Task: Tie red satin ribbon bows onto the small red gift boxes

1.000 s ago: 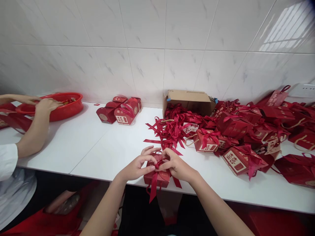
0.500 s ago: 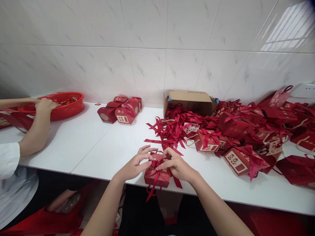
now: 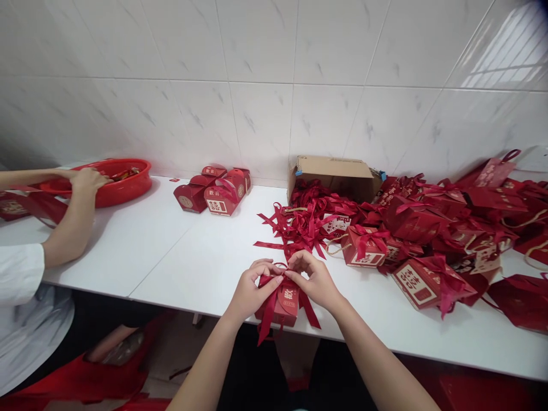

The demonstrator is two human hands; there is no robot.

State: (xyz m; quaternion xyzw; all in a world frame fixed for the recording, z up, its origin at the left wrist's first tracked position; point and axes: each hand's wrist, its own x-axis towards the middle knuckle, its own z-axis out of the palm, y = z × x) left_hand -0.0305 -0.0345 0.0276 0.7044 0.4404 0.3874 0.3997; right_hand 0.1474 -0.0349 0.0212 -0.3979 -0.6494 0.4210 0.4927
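Observation:
A small red gift box [image 3: 286,303] stands at the near edge of the white table [image 3: 180,257]. A red ribbon [image 3: 269,311] wraps its top and its ends hang down over the front. My left hand [image 3: 252,288] pinches the ribbon on the left of the box top. My right hand [image 3: 314,279] pinches the ribbon on the right. Fingertips of both hands meet above the box.
A heap of loose red ribbons [image 3: 299,225] lies just behind the box, before an open cardboard carton [image 3: 334,174]. Many tied red boxes [image 3: 428,234] fill the right side. Untied boxes [image 3: 212,191] stand at back left. Another person's hand [image 3: 85,180] rests at a red basin [image 3: 115,182].
My hands have drawn closer together over the box top and the ribbon ends now hang straighter over the front. The other person's hand has shifted slightly at the basin.

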